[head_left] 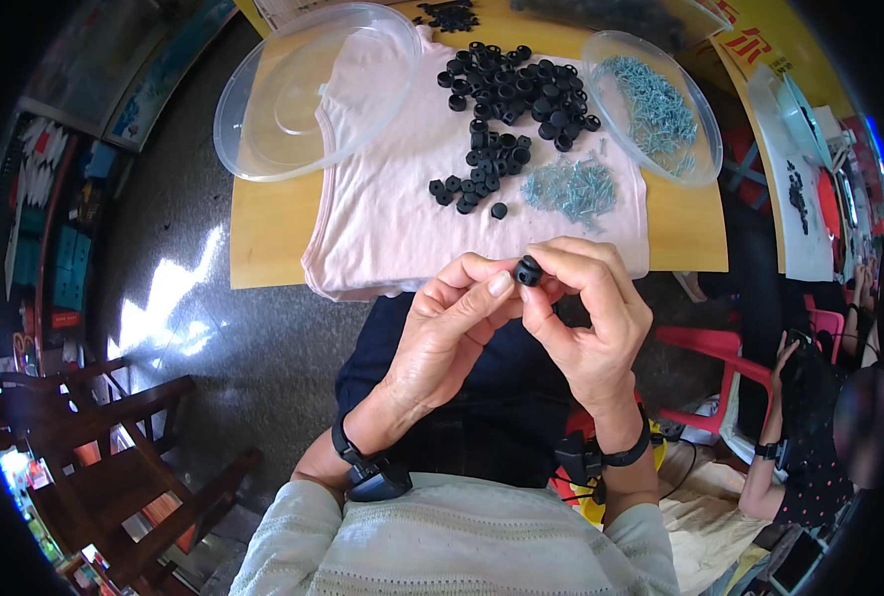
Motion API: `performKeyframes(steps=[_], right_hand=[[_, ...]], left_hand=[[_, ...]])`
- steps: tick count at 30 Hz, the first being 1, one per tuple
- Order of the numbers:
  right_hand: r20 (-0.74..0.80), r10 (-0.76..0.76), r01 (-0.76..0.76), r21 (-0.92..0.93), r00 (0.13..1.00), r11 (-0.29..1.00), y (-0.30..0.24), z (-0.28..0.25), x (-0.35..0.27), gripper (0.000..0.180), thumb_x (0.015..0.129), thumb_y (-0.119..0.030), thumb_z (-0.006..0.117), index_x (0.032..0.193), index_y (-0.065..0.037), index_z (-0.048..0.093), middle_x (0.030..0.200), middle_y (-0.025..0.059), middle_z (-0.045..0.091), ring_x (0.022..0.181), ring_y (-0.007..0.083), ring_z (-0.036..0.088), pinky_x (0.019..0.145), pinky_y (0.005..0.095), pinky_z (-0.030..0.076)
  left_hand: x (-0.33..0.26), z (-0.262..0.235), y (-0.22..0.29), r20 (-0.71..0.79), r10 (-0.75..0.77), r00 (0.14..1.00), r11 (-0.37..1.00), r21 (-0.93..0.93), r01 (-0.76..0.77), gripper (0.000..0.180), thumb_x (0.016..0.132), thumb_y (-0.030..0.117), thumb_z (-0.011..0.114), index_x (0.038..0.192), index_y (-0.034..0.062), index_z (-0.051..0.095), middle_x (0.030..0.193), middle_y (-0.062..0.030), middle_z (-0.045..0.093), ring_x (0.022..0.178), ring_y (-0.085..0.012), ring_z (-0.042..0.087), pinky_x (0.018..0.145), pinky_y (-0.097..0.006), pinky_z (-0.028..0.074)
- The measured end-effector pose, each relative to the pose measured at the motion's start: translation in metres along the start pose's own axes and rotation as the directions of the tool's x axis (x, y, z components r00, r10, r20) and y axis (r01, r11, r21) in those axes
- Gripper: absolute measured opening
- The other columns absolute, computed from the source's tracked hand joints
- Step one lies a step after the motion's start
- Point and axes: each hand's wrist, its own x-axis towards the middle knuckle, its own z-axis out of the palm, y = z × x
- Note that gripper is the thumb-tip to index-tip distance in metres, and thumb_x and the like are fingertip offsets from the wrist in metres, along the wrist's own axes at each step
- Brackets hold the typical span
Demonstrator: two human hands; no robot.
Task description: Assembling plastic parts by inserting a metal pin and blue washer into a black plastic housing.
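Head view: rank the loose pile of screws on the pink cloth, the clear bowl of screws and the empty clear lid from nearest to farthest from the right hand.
1. Loose pile of screws: on the pink cloth, just above the right hand.
2. Clear bowl of screws: farther up, on the table's right side.
3. Empty clear lid: far up on the left, across the cloth.

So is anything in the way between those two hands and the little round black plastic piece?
No. The small round black plastic piece is already pinched between the left hand and right hand, with nothing between fingers and part.
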Motion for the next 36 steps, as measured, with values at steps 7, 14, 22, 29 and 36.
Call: performKeyframes(steps=[7,14,22,29,36], right_hand=[[0.038,0.053,-0.055,0.052,0.998,0.997,0.000,0.000,0.000,0.030,0.072,0.008,0.072,0.100,0.000,0.065,0.096,0.0093,0.063,0.069,0.0120,0.062,0.058,0.0229,0.054],[0.053,0.089,-0.092,0.073,0.995,0.993,-0.003,0.004,0.005,0.030,0.071,0.007,0.072,0.099,-0.001,0.065,0.095,0.0096,0.063,0.070,0.0157,0.061,0.060,0.0257,0.053],[0.085,-0.031,0.042,-0.128,0.996,0.991,0.000,-0.006,-0.003,0.029,0.069,0.005,0.072,0.097,0.000,0.066,0.092,0.0123,0.064,0.074,0.0234,0.063,0.063,0.0308,0.052],[0.040,0.069,-0.062,-0.151,0.997,0.987,0.011,-0.045,0.058,0.023,0.078,-0.002,0.071,0.101,-0.002,0.066,0.100,0.0093,0.064,0.080,0.0150,0.061,0.059,0.0241,0.050],[-0.281,-0.140,-0.007,-0.463,0.950,0.886,0.072,-0.091,0.207,0.027,0.087,-0.023,0.067,0.099,0.001,0.066,0.080,0.0062,0.065,0.071,0.0121,0.059,0.065,0.0260,0.047]], left_hand=[[0.000,-0.006,0.000,0.022,0.001,1.000,0.998,0.064,-0.003,0.013,0.095,0.016,0.056,0.103,0.0051,0.059,0.109,-0.0110,0.065,0.107,-0.0238,0.062,0.099,-0.037,0.046],[0.004,-0.004,0.003,0.033,-0.060,0.998,0.996,-0.058,0.061,0.010,0.094,0.015,0.058,0.095,0.0059,0.059,0.100,-0.0078,0.066,0.100,-0.0185,0.063,0.092,-0.034,0.048],[0.003,-0.003,0.003,0.010,-0.070,0.997,0.997,-0.044,0.070,0.004,0.093,0.010,0.061,0.095,0.0063,0.061,0.094,-0.0031,0.065,0.088,-0.0090,0.061,0.083,-0.027,0.050],[0.009,-0.019,0.032,0.133,0.428,0.894,0.435,0.836,-0.333,0.018,0.087,0.001,0.065,0.105,-0.0033,0.064,0.097,-0.0100,0.067,0.090,-0.0167,0.063,0.080,-0.026,0.050],[0.005,-0.024,0.066,0.007,0.550,0.835,0.347,0.908,-0.236,0.013,0.083,-0.001,0.067,0.096,-0.0022,0.067,0.088,-0.0084,0.067,0.075,-0.0130,0.063,0.068,-0.024,0.049]])
